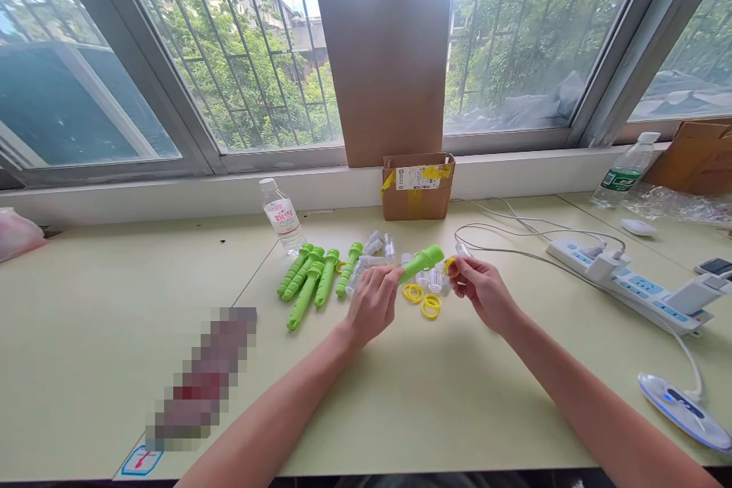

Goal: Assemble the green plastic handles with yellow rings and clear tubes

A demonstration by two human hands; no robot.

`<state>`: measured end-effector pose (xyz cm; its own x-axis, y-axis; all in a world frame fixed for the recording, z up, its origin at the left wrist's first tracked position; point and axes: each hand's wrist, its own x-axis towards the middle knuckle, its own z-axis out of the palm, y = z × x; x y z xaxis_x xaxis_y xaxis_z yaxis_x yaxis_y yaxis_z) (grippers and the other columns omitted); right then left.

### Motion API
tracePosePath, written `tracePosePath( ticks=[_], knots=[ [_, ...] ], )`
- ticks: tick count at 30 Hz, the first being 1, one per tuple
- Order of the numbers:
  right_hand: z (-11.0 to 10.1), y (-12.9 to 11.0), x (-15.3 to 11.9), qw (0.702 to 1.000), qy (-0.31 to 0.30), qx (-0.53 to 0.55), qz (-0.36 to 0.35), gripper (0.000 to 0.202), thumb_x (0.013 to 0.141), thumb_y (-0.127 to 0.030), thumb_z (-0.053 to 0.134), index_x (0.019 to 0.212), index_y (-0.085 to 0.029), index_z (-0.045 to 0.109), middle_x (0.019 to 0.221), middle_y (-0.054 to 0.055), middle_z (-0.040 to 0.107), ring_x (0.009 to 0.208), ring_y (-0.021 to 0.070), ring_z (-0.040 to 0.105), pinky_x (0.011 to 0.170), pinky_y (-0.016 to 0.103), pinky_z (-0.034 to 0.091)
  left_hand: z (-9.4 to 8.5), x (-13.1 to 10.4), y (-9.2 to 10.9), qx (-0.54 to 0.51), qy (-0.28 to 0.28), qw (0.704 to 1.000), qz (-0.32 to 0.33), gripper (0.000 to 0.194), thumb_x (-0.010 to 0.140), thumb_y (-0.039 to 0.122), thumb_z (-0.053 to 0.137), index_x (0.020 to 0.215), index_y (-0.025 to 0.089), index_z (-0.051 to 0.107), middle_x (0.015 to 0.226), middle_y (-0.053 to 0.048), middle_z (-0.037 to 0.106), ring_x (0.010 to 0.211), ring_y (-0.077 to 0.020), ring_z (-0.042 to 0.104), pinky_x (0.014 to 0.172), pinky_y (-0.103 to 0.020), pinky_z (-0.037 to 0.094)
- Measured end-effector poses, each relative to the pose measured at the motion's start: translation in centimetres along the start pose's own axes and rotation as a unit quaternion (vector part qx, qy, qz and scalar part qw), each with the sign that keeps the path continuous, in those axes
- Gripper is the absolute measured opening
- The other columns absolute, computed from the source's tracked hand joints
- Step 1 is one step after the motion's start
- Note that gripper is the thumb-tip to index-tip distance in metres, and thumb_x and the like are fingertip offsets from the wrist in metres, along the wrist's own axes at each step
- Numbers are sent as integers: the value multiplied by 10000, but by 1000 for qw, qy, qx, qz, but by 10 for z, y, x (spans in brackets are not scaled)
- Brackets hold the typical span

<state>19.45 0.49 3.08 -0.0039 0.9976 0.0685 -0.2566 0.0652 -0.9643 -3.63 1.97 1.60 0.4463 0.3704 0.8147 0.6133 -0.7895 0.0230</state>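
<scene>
My left hand (pixel 373 302) is closed around the lower part of a green threaded plastic tube (pixel 422 262), its threaded end tilted up toward the right. Between the thumb and fingers of my right hand (pixel 480 288) is a yellow ring (pixel 450 265), a short way right of that threaded end and apart from it. Below the tube lie several loose yellow rings (pixel 431 306). Clear plastic cylinders (pixel 435 279) stand and lie around and behind my hands, some partly hidden. To the left, several more green tubes (pixel 306 297) lie grouped on the table.
A water bottle (pixel 283 219) stands behind the green tubes. An open cardboard box (pixel 416 194) sits against the window ledge. On the right are a power strip (pixel 634 286) with cables, a white oval device (pixel 683 410) and another bottle (pixel 626 171). A pixelated patch covers something front left.
</scene>
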Motion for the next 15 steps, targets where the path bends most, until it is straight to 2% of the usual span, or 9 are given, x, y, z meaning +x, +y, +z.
tracePosePath(
  ticks=[4,10,15],
  knots=[
    [2,-2,-1,1000,-20,-10,-3,365,719,-531,715,747,-169,679,723,21,551,603,113,494,467,227,375,-1,0,1,-31,2,999,11,258,895,116,403,1119,182,511,934,-82,618,839,-188,584,709,-310,482],
    [2,1,0,999,30,-35,-10,352,728,-510,715,803,-166,701,743,18,556,537,87,455,452,235,378,-1,-2,1,-32,25,999,5,211,867,101,442,1044,182,525,834,-51,616,738,-157,588,637,-256,474],
    [3,1,0,999,18,-47,5,368,731,-521,705,835,-167,710,654,3,553,520,96,465,453,239,387,-2,-4,1,-55,22,998,19,242,885,118,419,1095,192,514,849,-50,634,748,-157,612,645,-258,481]
  ],
)
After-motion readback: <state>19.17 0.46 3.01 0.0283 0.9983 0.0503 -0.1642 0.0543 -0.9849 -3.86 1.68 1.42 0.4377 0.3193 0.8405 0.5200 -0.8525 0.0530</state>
